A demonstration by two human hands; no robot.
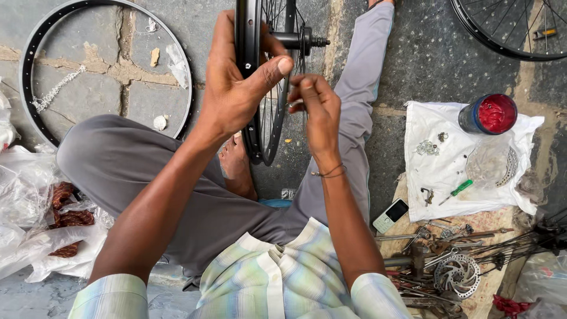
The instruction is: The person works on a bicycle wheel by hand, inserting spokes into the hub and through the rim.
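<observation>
Black wheel (260, 88) upright, edge-on, left hand (233, 88) gripping.

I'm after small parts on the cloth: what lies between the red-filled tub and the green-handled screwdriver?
In the head view, a clear plastic bag lies on the white cloth between the tub and the screwdriver.

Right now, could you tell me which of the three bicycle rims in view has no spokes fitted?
The bare rim lying flat on the floor at upper left. The wheel gripped by the left hand and the wheel at top right both carry spokes.
</observation>
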